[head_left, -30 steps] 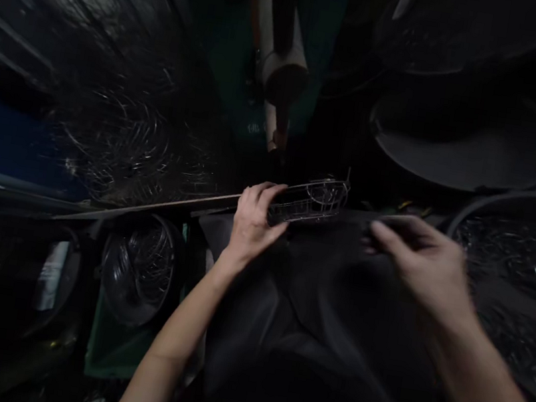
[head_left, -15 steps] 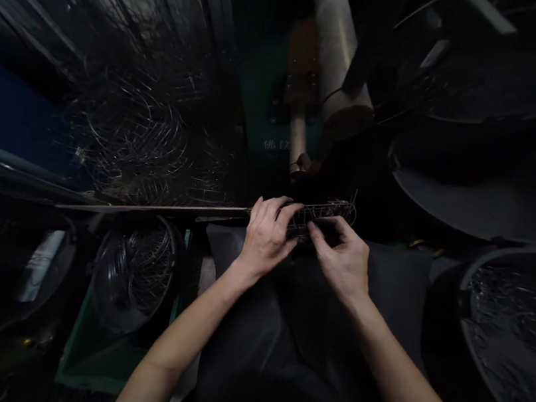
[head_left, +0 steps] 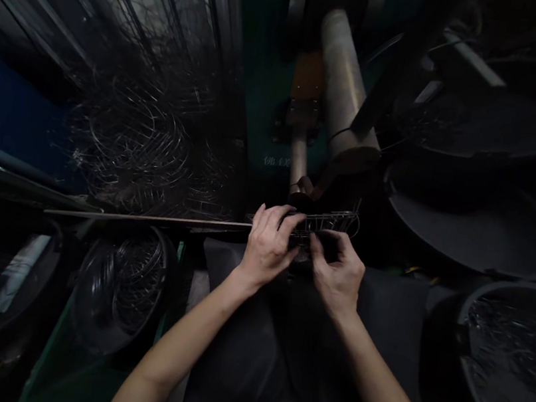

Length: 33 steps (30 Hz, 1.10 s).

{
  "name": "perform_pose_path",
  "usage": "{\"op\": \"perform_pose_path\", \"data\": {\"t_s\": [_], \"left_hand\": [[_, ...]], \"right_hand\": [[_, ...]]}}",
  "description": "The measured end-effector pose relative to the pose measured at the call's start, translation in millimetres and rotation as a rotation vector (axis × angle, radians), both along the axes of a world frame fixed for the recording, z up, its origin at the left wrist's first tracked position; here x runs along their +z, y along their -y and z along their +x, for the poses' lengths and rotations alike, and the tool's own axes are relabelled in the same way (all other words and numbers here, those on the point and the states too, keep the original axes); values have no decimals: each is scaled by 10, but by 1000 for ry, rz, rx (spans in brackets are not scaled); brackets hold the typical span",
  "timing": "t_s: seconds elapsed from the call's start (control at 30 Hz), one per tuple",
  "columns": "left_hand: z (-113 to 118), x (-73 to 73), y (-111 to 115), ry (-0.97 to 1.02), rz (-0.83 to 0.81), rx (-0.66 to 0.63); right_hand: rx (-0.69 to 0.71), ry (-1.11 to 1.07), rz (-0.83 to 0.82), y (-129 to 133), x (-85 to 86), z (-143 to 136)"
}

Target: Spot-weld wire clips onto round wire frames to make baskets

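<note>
A small metal wire frame point(head_left: 333, 220) with thin parallel wires lies in front of me, below the machine. My left hand point(head_left: 269, 241) is curled round its left end, thumb and fingers bent over the wires. My right hand point(head_left: 337, 268) is beside it, thumb and fingertips pinched together at the frame's near side. Whatever sits between the right fingertips is too dark and small to make out. The frame's right end sticks out past my right fingers. Its left part is hidden behind my left hand.
A green machine with a thick metal cylinder point(head_left: 348, 85) stands ahead. Loose wire pieces point(head_left: 141, 135) are heaped at left. A black tub point(head_left: 164, 273) holds wire rings. At right are a dark basin point(head_left: 456, 219) and a tub of small metal pieces point(head_left: 518, 346). A thin board edge point(head_left: 159, 220) runs leftward.
The whole view has shifted, so the machine and tubs sit lower in the picture. Both hands stay at the wire frame in nearly the same pose.
</note>
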<state>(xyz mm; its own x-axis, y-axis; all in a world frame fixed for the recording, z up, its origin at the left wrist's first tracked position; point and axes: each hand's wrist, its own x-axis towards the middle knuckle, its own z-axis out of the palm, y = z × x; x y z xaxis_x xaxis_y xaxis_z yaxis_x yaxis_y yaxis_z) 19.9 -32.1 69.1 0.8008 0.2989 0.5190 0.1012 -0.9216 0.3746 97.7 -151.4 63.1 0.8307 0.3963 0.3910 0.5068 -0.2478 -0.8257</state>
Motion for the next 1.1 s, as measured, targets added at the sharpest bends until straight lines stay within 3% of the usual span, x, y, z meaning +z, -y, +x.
{"op": "perform_pose_path", "data": {"t_s": [0.4, 0.7, 1.1], "left_hand": [[107, 17, -70, 87, 27, -21], [156, 15, -129, 76, 9, -14], [233, -53, -225, -13, -3, -39]], "right_hand": [[16, 83, 54, -64, -24, 105], [28, 89, 69, -114, -9, 153], [9, 63, 22, -117, -114, 209]]}}
